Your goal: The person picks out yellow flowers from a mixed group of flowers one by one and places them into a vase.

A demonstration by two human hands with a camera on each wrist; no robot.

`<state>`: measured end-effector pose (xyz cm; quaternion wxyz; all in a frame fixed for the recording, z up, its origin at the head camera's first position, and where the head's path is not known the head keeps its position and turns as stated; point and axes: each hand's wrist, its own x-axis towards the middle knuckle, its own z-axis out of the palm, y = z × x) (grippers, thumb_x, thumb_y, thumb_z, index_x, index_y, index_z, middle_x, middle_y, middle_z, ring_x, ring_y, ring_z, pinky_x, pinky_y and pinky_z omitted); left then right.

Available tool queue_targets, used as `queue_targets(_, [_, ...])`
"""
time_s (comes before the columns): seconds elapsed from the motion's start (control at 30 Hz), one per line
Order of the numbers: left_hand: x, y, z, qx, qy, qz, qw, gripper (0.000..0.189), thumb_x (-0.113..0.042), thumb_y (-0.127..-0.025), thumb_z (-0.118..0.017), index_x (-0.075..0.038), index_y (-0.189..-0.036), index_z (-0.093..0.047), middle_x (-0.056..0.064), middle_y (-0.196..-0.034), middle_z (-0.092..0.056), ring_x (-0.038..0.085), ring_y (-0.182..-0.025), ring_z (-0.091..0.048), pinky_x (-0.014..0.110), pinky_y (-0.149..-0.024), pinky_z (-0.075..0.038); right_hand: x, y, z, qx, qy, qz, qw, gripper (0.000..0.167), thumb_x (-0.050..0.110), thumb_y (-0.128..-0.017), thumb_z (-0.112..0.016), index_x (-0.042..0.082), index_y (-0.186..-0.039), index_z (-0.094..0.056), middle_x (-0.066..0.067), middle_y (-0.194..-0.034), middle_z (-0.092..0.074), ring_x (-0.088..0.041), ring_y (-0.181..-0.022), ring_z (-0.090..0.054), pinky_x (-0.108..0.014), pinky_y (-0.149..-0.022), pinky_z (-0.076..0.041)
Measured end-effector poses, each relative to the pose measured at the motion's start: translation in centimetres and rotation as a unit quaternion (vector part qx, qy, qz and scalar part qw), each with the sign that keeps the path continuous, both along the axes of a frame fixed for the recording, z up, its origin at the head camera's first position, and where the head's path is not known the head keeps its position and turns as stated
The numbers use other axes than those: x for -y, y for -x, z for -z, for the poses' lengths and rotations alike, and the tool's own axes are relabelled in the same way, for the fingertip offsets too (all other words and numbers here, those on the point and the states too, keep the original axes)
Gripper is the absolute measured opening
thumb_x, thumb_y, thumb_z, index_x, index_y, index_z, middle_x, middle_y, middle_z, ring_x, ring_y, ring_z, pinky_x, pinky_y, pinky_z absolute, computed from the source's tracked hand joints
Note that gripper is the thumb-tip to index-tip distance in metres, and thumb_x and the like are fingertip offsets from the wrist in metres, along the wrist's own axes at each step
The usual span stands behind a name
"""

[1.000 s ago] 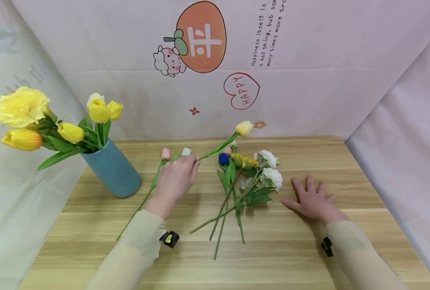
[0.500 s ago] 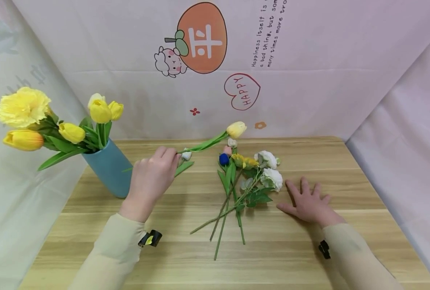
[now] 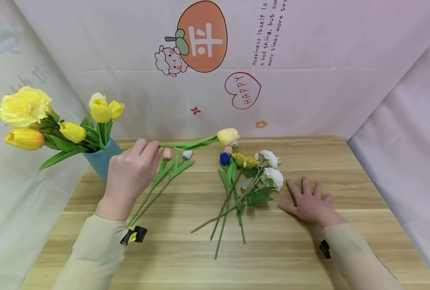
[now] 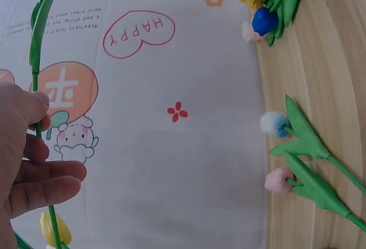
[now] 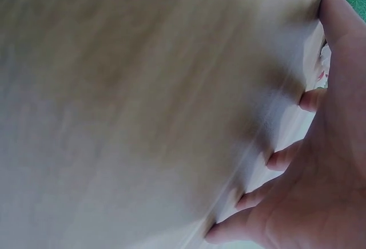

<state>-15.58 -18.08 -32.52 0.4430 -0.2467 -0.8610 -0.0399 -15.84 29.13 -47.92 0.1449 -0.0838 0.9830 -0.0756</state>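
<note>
My left hand (image 3: 133, 171) pinches the green stem of a pale yellow tulip (image 3: 227, 137), held nearly level with its bloom pointing right. In the left wrist view the thumb and forefinger grip the stem (image 4: 36, 83) while the other fingers stretch loosely past it. The stem's lower end reaches toward the blue vase (image 3: 102, 159), which leans behind the hand with yellow tulips (image 3: 100, 110) and a big yellow carnation-like flower (image 3: 24, 106) in it. My right hand (image 3: 309, 203) rests on the wooden table with fingers spread, holding nothing; its fingertips (image 5: 220, 233) touch the tabletop.
A pink tulip (image 3: 167, 154) and a white-blue tulip (image 3: 187, 154) lie beside the left hand. Mid-table is a pile with a blue tulip (image 3: 224, 158), a sunflower (image 3: 244, 161) and white blooms (image 3: 272, 178). A printed cloth (image 3: 309, 80) hangs behind the table (image 3: 273, 249).
My left hand has moved left toward the vase, carrying the pale yellow tulip, whose stem has turned flatter. The right hand shifted slightly left, then stayed in place.
</note>
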Motion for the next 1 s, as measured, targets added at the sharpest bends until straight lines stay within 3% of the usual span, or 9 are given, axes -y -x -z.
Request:
queue_targets(0.37, [2.3, 0.9, -0.2, -0.001, -0.057, -0.022, 0.9981, 0.015, -0.013, -0.100, -0.067, 0.001, -0.097, -0.072, 0.018, -0.082, -0.067, 0.031, -0.047, -0.059, 0.046, -0.038, -0.046, 0.1, -0.1, -0.3, 0.011, -0.006, 0.002, 0.9999, 0.099, 0.080, -0.093, -0.042, 0.014, -0.163, -0.017, -0.041, -0.160, -0.003, -0.078, -0.135, -0.005, -0.094, -0.092, -0.013])
queue_targets(0.57, [4.2, 1.1, -0.2, 0.023, -0.075, -0.050, 0.9957, 0.027, -0.019, -0.106, -0.058, 0.004, -0.101, -0.071, 0.022, -0.086, -0.068, 0.036, -0.061, -0.065, 0.048, -0.043, -0.049, 0.1, 0.0, -0.4, 0.012, -0.013, -0.001, 0.9999, 0.099, 0.080, -0.093, -0.041, 0.014, -0.163, -0.017, -0.042, -0.160, -0.004, -0.078, -0.134, -0.006, -0.094, -0.092, -0.013])
queue_targets(1.0, [5.8, 1.3, -1.0, 0.034, -0.193, -0.079, 0.9773, 0.034, -0.021, -0.108, -0.054, 0.008, -0.104, -0.071, 0.027, -0.093, -0.070, 0.045, -0.080, -0.067, 0.057, -0.063, -0.051, 0.0, -0.1, -0.3, 0.009, -0.011, 0.001, 0.9999, 0.100, 0.081, -0.092, -0.040, 0.015, -0.164, -0.016, -0.041, -0.160, -0.003, -0.078, -0.135, -0.005, -0.094, -0.092, -0.012])
